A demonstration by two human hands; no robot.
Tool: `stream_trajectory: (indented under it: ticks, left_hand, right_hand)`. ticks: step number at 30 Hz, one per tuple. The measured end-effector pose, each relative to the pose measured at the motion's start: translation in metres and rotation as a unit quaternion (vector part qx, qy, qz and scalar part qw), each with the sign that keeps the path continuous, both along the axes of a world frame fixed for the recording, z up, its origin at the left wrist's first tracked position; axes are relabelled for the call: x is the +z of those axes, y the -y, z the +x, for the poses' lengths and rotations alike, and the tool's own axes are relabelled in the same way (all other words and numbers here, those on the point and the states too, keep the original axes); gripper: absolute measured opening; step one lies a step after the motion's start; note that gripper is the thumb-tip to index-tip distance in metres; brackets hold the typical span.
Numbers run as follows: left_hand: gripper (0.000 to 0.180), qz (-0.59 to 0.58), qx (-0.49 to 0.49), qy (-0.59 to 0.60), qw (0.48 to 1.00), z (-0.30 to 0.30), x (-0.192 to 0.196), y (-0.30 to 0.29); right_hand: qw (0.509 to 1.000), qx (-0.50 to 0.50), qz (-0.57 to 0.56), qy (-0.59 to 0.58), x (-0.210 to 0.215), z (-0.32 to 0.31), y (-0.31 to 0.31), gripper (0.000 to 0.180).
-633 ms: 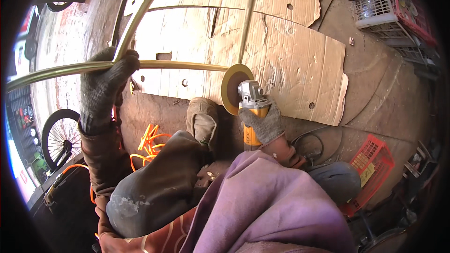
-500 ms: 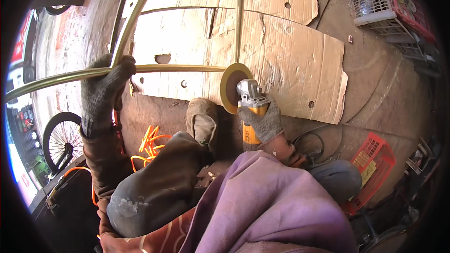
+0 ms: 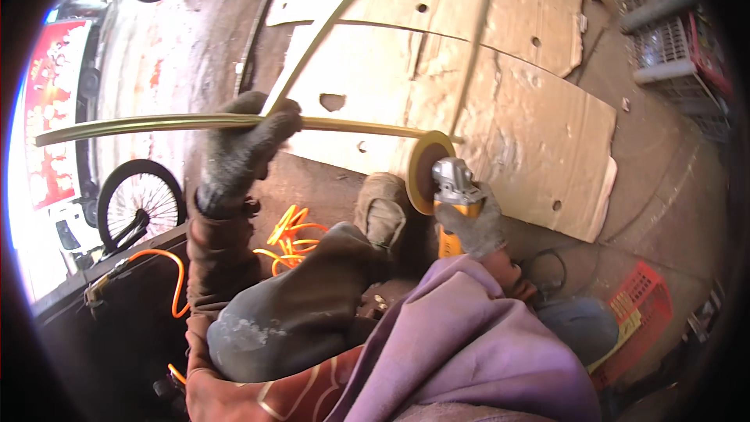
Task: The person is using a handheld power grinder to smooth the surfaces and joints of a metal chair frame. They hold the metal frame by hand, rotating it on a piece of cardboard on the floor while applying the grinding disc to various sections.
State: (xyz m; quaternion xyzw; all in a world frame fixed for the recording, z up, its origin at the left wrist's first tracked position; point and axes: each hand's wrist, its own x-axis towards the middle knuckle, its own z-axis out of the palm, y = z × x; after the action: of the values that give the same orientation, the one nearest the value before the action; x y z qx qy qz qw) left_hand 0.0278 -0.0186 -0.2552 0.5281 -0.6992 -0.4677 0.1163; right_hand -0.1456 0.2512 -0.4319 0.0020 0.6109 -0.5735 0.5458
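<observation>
We are looking down through the head view, and our left hand (image 3: pixel 238 152), in a dark knit glove, is wrapping its fingers around a pale metal strip (image 3: pixel 156 122) that is running left to right above the floor. Compared with half a second ago, this hand is sitting closer to the strip's crossing with a second strip (image 3: pixel 328 23) that is curving up and away, and the whole frame is tilting a little, so we are judging that the head has shifted more than the work. Our right hand (image 3: pixel 473 227), gloved in grey, is clamping closed around the yellow body of a grinder (image 3: pixel 453 195), whose disc (image 3: pixel 428 181) is now meeting the strip's right end; earlier it was standing at much the same spot, so the cut, as we are reading it, is only just being pressed on. Cardboard (image 3: pixel 516 133) is lying flat beneath the strips, and our shoe (image 3: pixel 383 207) is resting at its near edge. An orange cable (image 3: pixel 285 238) is coiling beside the knee. A wheel (image 3: pixel 137 203) is showing at left and a red crate (image 3: pixel 644 305) at lower right. The exact contact between disc and strip is hard to make out, the grinder's cord is hiding behind the purple sleeve (image 3: pixel 461 336), and the strip's left end is blurring near the rim.
</observation>
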Motion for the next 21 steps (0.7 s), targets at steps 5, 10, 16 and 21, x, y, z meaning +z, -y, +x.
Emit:
stream_trajectory:
  ticks: [5, 10, 16, 21]
  left_hand:
    - [0.054, 0.012, -0.026, -0.144, 0.989, 0.024, -0.012, -0.006]
    - [0.063, -0.103, -0.086, -0.108, 0.985, 0.019, -0.018, -0.012]
    - [0.052, -0.091, -0.08, -0.149, 0.981, 0.009, -0.013, -0.02]
    - [0.052, -0.102, -0.065, -0.15, 0.981, -0.001, -0.001, -0.034]
  right_hand:
    - [0.996, 0.039, -0.02, -0.076, -0.008, 0.003, -0.006, 0.058]
    - [0.994, 0.059, -0.064, -0.07, 0.02, 0.004, 0.002, 0.058]
    - [0.967, 0.095, -0.182, -0.149, 0.045, 0.013, 0.013, 0.063]
    - [0.949, 0.163, -0.194, -0.189, 0.072, 0.013, 0.023, 0.07]
